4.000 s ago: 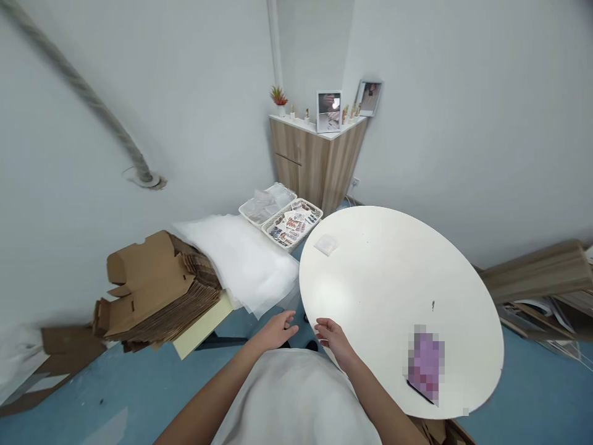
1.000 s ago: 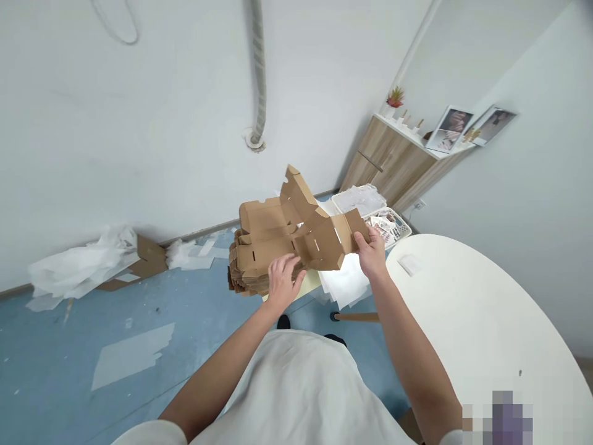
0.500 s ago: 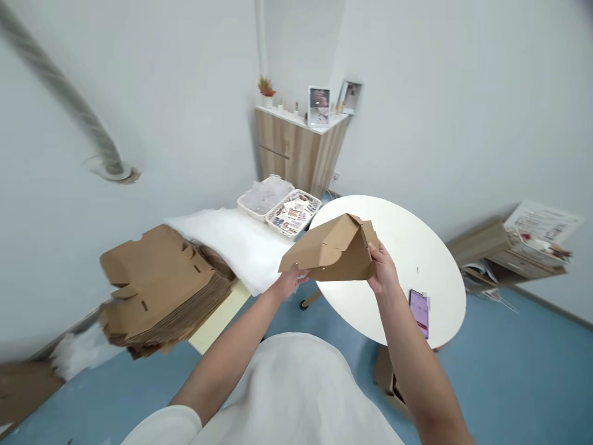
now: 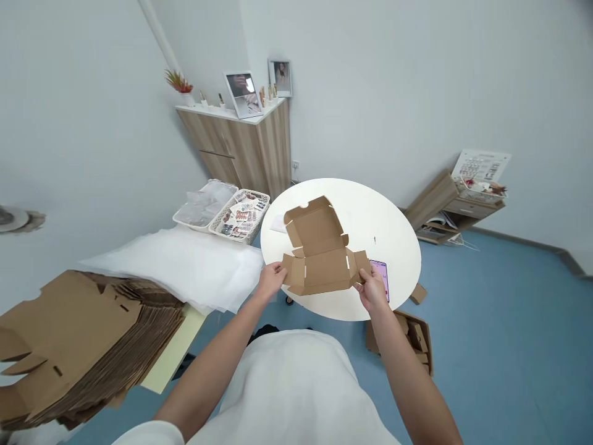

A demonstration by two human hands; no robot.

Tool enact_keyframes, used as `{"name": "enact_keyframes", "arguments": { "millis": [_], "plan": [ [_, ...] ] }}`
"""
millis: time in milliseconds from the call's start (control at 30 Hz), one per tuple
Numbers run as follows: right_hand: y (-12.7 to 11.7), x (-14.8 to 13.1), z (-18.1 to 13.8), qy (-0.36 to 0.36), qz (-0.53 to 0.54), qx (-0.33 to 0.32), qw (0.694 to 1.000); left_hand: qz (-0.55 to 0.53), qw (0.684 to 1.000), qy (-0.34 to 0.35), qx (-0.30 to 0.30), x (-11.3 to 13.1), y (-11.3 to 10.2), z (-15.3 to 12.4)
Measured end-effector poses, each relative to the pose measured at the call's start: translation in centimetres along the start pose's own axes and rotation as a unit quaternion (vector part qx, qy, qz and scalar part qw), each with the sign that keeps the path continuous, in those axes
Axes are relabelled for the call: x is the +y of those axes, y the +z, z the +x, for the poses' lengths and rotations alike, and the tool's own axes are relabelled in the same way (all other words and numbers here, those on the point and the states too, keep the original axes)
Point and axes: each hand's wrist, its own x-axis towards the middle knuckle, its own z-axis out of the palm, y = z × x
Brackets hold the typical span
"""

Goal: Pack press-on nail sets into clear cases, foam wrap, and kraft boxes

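A partly folded brown cardboard box (image 4: 324,270) is held between my two hands, over the near part of the round white table (image 4: 384,228). Its lid panel stands up at the far side, and its side flaps spread outward. My left hand (image 4: 272,279) pinches the left side flap between thumb and fingers. At the other end, my right hand (image 4: 372,289) grips the right side flap. Just beyond that hand a phone (image 4: 380,278) with a lit pink screen lies on the table, partly covered by the fingers.
To the left lie a stack of flat cardboard boxes (image 4: 83,334) and white foam sheets (image 4: 171,262). Two white baskets (image 4: 241,216) hold clear bags and printed cards. On the floor at right is a carton (image 4: 412,337) of folded boxes. A cabinet (image 4: 241,145) stands behind.
My view has swung to the right. The cardboard box, earlier tilted and bent, is now unfolded with its inside facing me, and my hands have moved to its side flaps.
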Motion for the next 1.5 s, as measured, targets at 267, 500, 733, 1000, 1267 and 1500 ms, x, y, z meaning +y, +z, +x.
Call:
{"name": "enact_keyframes", "arguments": {
  "millis": [267, 500, 733, 1000, 1267, 1500],
  "plan": [
    [-2.1, 2.4, 0.2, -0.108, -0.205, 0.060, 0.971, 0.137, 0.989, 0.062, -0.005, 0.6, 0.6, 0.9],
    [-1.4, 4.5, 0.4, -0.076, -0.297, 0.114, 0.945, 0.187, 0.976, 0.098, -0.061, 0.1, 1.5, 4.1],
    [-0.7, 4.6, 0.9, -0.032, -0.405, 0.137, 0.903, 0.208, 0.963, 0.133, -0.104, -0.4, 2.2, 7.7],
    [-0.4, 5.9, 2.0, -0.026, -0.446, 0.161, 0.880, 0.219, 0.956, 0.103, -0.165, -1.4, 3.6, 10.2],
    [-1.9, 6.7, 3.1, 0.001, -0.487, 0.129, 0.864, 0.282, 0.940, 0.117, -0.153, -2.7, 4.1, 10.5],
    [-3.5, 6.6, 4.6, -0.096, -0.584, 0.106, 0.799, 0.380, 0.838, 0.338, -0.200, -2.6, 4.7, 6.8]
  ]
}}
